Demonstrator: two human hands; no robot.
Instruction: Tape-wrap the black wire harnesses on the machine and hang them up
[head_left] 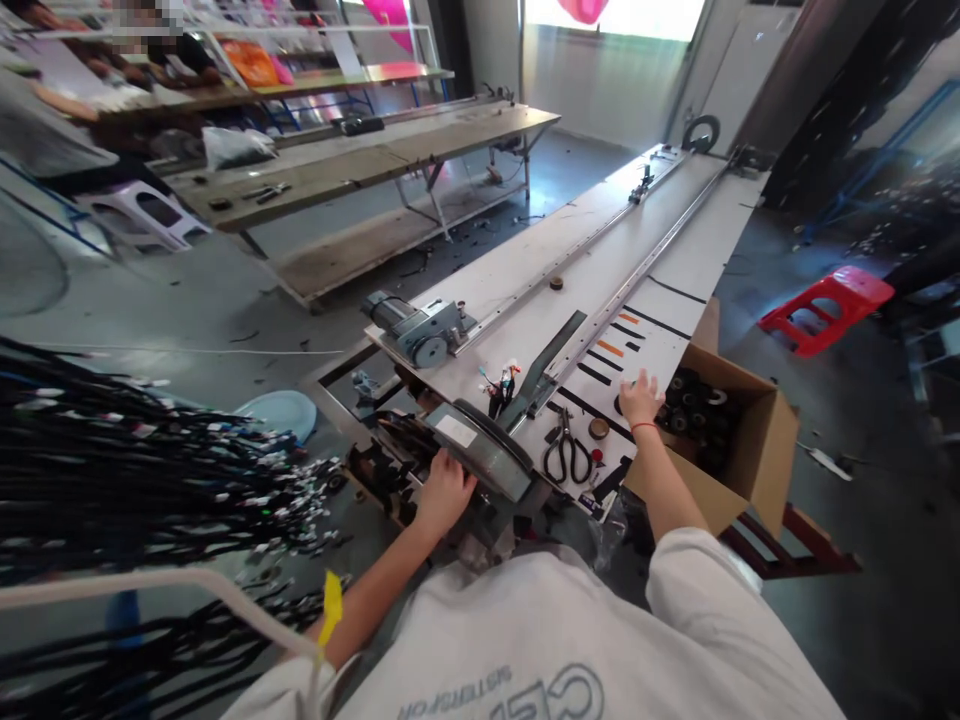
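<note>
- Bracing at the near end of the long white bench [525, 270], we have our left hand [444, 492] laid over the near edge of the grey wheel-like machine [487, 452], fingers curled loosely on its rim rather than clamped; it seems placed there to steady or turn it.
- Just left of that machine hang dense bundles of black cables [112, 470] with small white and coloured ends, draped over a pale rail so they stay within reach.
- Right of the machine, black-handled scissors [568, 452] lie flat on the bench, beside a small roll of tape [598, 428] and a red button-like piece; they look kept close for quick use.
- Beyond the scissors, our right hand [640, 398] rests palm down at the bench's right edge, fingers spread and holding nothing, a red band at the wrist.
- Touching that edge, an open cardboard box [750, 440] holds dark rolls, probably tape; we cannot tell exactly.
- Black and orange strips on the bench past the right hand look like length marks.
- Left of the machine and farther along, a metal motor unit [416, 328] sits at the start of a thin rail running the bench's length.
- Far beyond, a red plastic stool [829, 305] lies tipped on the grey floor, and wooden benches [360, 160] stand to the left, where other people sit.
</note>
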